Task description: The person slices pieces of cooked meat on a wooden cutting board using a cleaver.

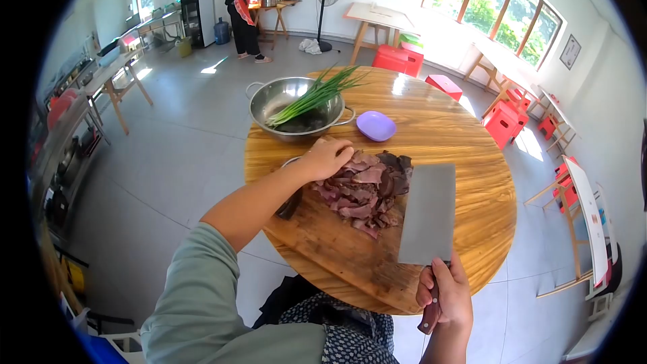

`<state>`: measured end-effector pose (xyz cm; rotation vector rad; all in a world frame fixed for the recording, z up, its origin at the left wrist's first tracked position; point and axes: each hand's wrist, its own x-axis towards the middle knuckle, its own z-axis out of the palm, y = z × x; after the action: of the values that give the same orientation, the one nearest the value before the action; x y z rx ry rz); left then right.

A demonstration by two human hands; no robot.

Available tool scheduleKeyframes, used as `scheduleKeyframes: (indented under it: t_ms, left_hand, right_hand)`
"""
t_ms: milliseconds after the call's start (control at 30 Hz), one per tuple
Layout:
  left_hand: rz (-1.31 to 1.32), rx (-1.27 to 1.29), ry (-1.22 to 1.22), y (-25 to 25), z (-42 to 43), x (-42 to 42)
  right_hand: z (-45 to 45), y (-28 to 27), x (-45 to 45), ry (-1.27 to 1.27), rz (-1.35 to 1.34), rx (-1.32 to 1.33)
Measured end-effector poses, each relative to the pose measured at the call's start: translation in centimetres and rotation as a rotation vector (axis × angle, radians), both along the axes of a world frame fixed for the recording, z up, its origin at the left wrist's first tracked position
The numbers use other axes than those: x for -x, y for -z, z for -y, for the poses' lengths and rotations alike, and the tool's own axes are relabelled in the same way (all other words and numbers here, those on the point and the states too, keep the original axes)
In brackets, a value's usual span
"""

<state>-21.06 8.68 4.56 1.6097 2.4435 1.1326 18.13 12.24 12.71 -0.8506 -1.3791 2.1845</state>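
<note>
In my right hand (446, 293) is a cleaver (429, 212), gripped by its dark wooden handle. Its broad blade points away from me, flat side up, beside the right edge of a pile of dark reddish sliced meat (364, 192). The meat lies on a wooden cutting board (344, 263). My left hand (328, 160) is at the pile's far left edge with bent fingers held together; whatever is between them is hidden. Partly behind my left forearm sits a dark container (290, 205).
Behind the board on the round wooden table (482, 222) stand a two-handled steel pan (259, 118) holding green onions (320, 96) and a small purple dish (376, 126). Farther off, a person (246, 10) works at a side table near a standing fan (327, 0). Red stools (502, 125) stand right.
</note>
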Motion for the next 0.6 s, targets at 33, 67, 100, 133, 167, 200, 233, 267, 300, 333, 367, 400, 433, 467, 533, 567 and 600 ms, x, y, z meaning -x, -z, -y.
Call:
scheduleKeyframes:
  t_ms: [33, 67, 100, 133, 167, 200, 233, 267, 300, 333, 367, 400, 433, 467, 533, 567, 600]
  left_hand:
    - [0.0, 0.001, 0.001, -0.1, 0.0, 0.1]
    - [0.088, 0.022, 0.041, -0.4, 0.1, 0.5]
    - [0.173, 0.043, 0.081, -1.1, 0.3, 0.7]
    - [0.168, 0.045, 0.08, -2.0, 0.4, 1.0]
    - [0.197, 0.162, 0.16, -2.8, 0.5, 1.4]
    - [0.228, 0.28, 0.239, -3.4, 0.7, 1.5]
    - [0.228, 0.284, 0.238, -2.8, 0.6, 1.8]
    - [0.258, 0.153, 0.273, -1.7, 0.4, 2.4]
    - [0.285, 0.022, 0.305, -0.7, 0.1, 2.9]
    - [0.279, 0.027, 0.3, 0.0, -0.1, 3.2]
    - [0.278, 0.018, 0.373, 0.6, -0.1, 3.7]
    - [0.278, 0.01, 0.444, 0.1, 0.2, 3.6]
    - [0.271, 0.017, 0.434, -0.3, 0.7, 3.3]
    - [0.37, 0.05, 0.404, -0.5, 1.1, 3.0]
    - [0.472, 0.068, 0.368, -0.3, 1.4, 3.0]
    - [0.473, 0.072, 0.361, 0.0, 1.5, 2.8]
    - [0.358, 0.063, 0.371, -0.1, 1.5, 2.1]
  right_hand:
    - [0.1, 0.4, -0.8, 0.042, 0.005, 0.009]
    - [0.3, 0.9, -1.6, 0.056, 0.003, -0.017]
    - [0.5, 1.4, -2.3, 0.054, 0.0, -0.015]
    - [0.7, 1.8, -2.9, 0.082, 0.013, -0.015]
    - [0.8, 2.3, -3.4, 0.11, 0.026, -0.014]
    - [1.0, 2.2, -3.8, 0.114, 0.038, -0.022]
    - [1.0, 2.4, -4.1, 0.113, 0.037, -0.018]
    - [1.1, 2.6, -4.5, 0.145, 0.021, -0.011]
    - [1.2, 2.9, -4.9, 0.175, 0.003, -0.004]
    - [1.2, 3.4, -5.4, 0.17, -0.004, 0.001]
    - [1.0, 3.8, -6.0, 0.169, 0.005, -0.022]
    - [0.9, 4.0, -6.2, 0.165, 0.013, -0.044]
    - [1.0, 4.3, -6.3, 0.157, 0.006, -0.038]
    - [1.1, 4.4, -6.6, 0.172, 0.003, -0.044]
    - [1.0, 3.8, -7.1, 0.085, -0.029, -0.065]
    - [1.1, 3.9, -7.0, 0.08, -0.029, -0.059]
    - [1.3, 3.9, -6.8, 0.086, -0.038, -0.082]
